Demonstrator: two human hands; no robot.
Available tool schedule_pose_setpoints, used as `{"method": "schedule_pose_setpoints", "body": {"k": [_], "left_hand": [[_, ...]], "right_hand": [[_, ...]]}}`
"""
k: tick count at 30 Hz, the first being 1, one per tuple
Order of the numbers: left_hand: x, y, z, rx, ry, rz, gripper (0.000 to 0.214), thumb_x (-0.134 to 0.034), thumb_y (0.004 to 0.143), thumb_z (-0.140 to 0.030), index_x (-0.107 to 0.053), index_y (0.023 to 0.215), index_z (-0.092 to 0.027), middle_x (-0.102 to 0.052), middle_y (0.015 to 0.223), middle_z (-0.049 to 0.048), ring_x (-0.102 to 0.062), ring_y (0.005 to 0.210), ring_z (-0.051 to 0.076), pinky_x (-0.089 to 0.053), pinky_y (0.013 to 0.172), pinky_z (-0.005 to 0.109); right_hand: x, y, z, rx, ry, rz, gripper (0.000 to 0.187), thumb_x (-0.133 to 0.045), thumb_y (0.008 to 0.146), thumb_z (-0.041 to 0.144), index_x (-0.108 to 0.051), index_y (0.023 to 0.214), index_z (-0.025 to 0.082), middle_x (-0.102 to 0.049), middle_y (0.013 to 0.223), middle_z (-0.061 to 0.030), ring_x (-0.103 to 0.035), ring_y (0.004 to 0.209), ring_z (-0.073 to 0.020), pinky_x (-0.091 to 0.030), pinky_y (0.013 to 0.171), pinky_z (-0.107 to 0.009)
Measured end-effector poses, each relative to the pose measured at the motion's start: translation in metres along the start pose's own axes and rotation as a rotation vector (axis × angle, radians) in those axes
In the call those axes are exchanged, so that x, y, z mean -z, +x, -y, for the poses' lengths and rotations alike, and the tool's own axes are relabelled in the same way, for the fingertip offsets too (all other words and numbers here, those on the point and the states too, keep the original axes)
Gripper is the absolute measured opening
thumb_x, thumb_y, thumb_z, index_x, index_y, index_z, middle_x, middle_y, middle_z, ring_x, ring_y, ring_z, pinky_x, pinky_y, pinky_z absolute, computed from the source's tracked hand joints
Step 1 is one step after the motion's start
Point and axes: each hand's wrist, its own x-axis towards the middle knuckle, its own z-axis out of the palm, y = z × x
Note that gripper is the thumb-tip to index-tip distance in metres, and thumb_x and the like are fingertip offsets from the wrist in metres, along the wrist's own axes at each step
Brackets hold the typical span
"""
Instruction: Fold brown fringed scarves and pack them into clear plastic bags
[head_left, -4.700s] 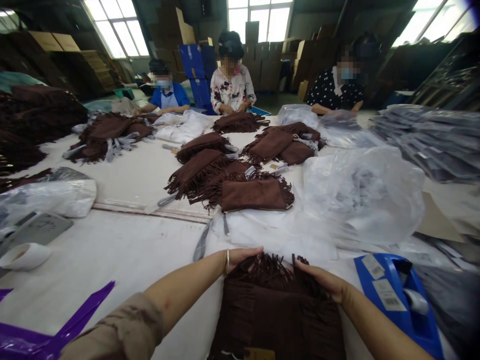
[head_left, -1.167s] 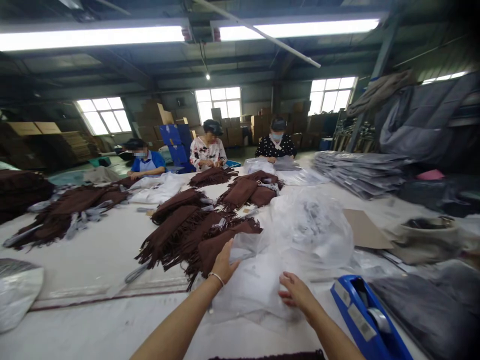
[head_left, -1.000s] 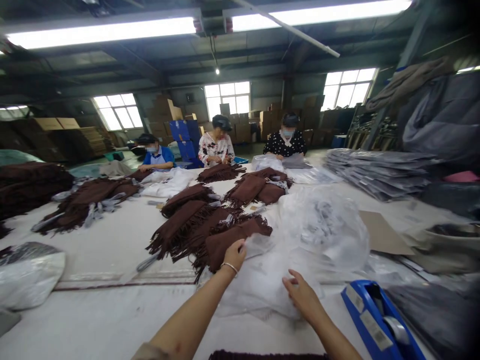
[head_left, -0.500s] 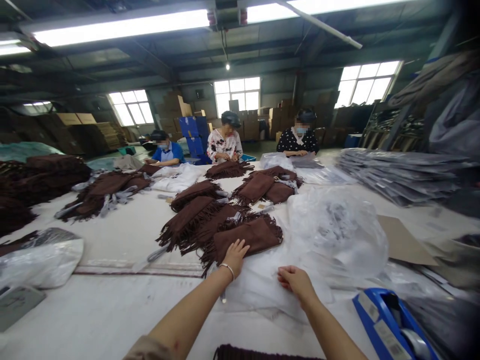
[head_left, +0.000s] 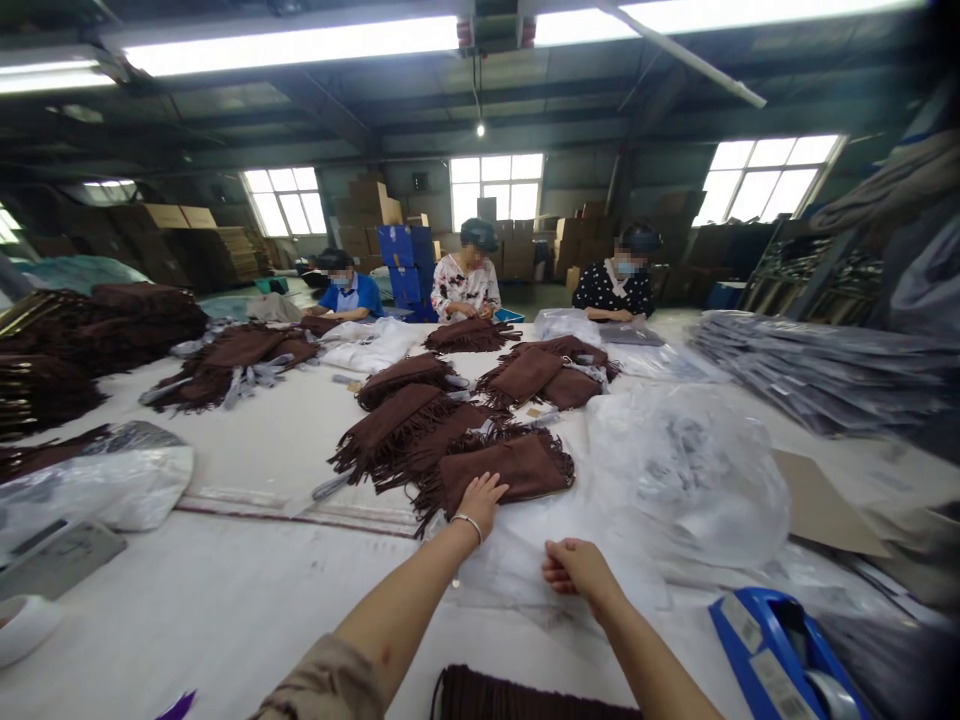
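Note:
My left hand (head_left: 480,502) lies with its fingers outstretched on the front edge of a dark brown fringed bag (head_left: 517,466). Just right of it, my right hand (head_left: 576,570) is closed in a pinch on thin clear plastic bags (head_left: 510,570) spread flat on the table. The pinched edge is hard to make out. More brown fringed bags (head_left: 390,420) lie heaped behind my left hand, with grey tassel-like strips among them. At the bottom edge, close to me, another dark fringed piece (head_left: 525,695) is partly cut off.
A blue tape dispenser (head_left: 780,650) stands at the right front, near brown cardboard (head_left: 825,500). Crumpled plastic (head_left: 682,470) and stacked grey packets (head_left: 825,360) fill the right side. Brown bags (head_left: 135,320) pile up at left. Three people sit across the table (head_left: 262,590).
The view has turned a little to the left. My left hand stays on the brown bag; my right hand has drawn slightly closer to it, its fingers still pinched.

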Motion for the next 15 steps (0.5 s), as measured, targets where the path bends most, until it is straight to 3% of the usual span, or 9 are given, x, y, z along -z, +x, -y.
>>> {"method": "schedule_pose_setpoints", "body": {"k": [5,8,11,13,15], "left_hand": [[0.000,0.001,-0.001,0.020,-0.043,-0.021,0.049,-0.042,0.083,-0.006,-0.048,0.130,-0.022,-0.035,0.146,0.0065,-0.026,0.136,0.022,-0.019,0.113,0.044],[0.003,-0.001,-0.001,0.030,-0.083,-0.027,0.049,-0.042,0.083,-0.005,-0.049,0.129,-0.021,-0.035,0.145,0.0068,-0.026,0.136,0.021,-0.018,0.114,0.043],[0.007,-0.002,-0.003,0.034,-0.142,-0.033,0.050,-0.044,0.081,-0.003,-0.050,0.128,-0.020,-0.036,0.145,0.0079,-0.025,0.137,0.022,-0.016,0.114,0.043],[0.014,-0.002,-0.007,0.035,-0.198,-0.036,0.050,-0.048,0.079,-0.003,-0.051,0.127,-0.016,-0.035,0.145,0.0114,-0.025,0.137,0.025,-0.015,0.114,0.046],[0.025,-0.007,-0.018,0.025,-0.271,-0.033,0.045,-0.051,0.080,-0.008,-0.052,0.126,-0.013,-0.040,0.141,0.0141,-0.028,0.135,0.028,-0.018,0.112,0.048]], "right_hand": [[0.003,-0.024,0.010,0.200,0.039,0.007,0.032,-0.061,0.075,0.046,-0.051,0.064,0.017,-0.057,0.057,0.0017,-0.051,0.049,-0.0083,-0.043,0.049,-0.020],[0.029,-0.053,0.018,0.329,0.070,-0.019,0.033,-0.058,0.077,0.050,-0.050,0.068,0.019,-0.052,0.059,0.0042,-0.049,0.051,-0.0083,-0.041,0.049,-0.020],[0.064,-0.091,0.012,0.459,-0.040,-0.046,0.033,-0.057,0.079,0.049,-0.051,0.066,0.020,-0.052,0.057,0.0032,-0.049,0.052,-0.0098,-0.042,0.053,-0.022],[0.076,-0.118,-0.004,0.426,-0.160,0.022,0.033,-0.056,0.080,0.050,-0.053,0.067,0.021,-0.055,0.058,0.0014,-0.052,0.054,-0.0118,-0.044,0.056,-0.023],[0.074,-0.141,-0.027,0.323,-0.223,0.093,0.035,-0.055,0.078,0.055,-0.054,0.069,0.022,-0.058,0.058,-0.0003,-0.055,0.055,-0.0140,-0.045,0.055,-0.024]]}}
